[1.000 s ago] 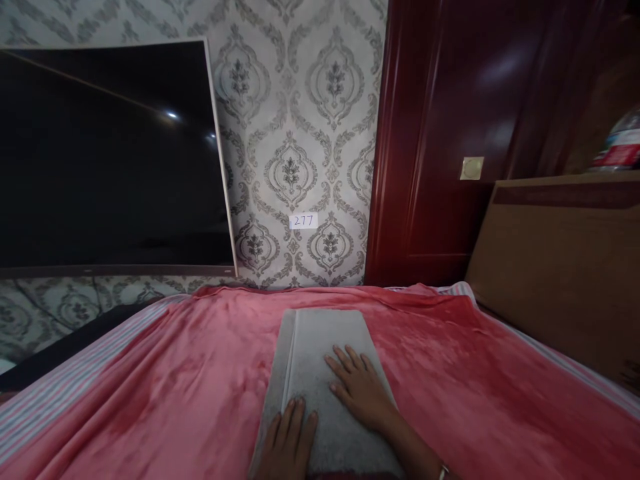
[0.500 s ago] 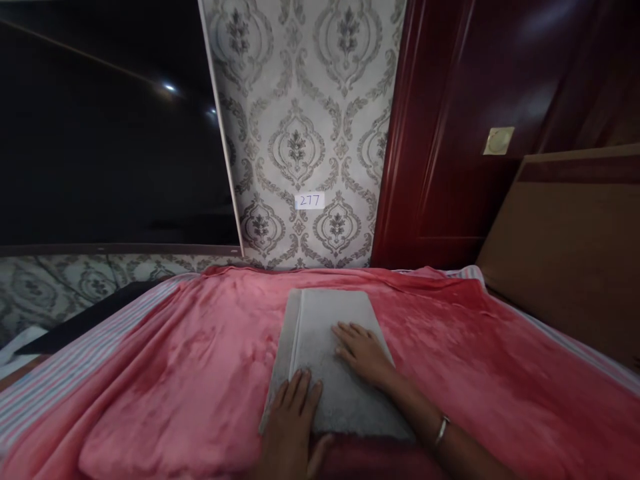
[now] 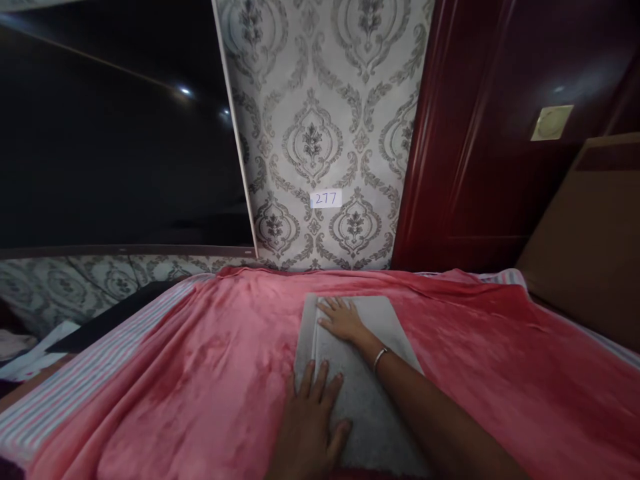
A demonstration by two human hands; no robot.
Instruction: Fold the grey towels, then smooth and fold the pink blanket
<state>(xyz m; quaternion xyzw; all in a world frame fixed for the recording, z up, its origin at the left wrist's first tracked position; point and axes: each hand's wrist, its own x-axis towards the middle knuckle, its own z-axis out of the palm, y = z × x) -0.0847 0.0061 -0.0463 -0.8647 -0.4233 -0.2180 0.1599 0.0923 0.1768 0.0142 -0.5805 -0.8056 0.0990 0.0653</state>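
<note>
A flat grey rectangle of folded cloth, which looks like a towel, lies on the pink blanket. A pale line runs along its left side. On its near left part rests my left hand, palm down with the fingers spread. My right hand lies flat near the far left corner, fingers spread across the pale line. A silver bracelet circles the right wrist. Neither hand grasps anything. The right forearm hides part of the cloth's right side.
Patterned wallpaper with a paper label reading 277 rises behind the blanket. A large dark screen stands at the left. At the right are a dark red wood panel and a brown board. Striped fabric edges the blanket.
My right hand has slid across the cloth to its far left part, over the pale line. My left hand stays at the near left with its fingers spread wider. The view has shifted slightly.
</note>
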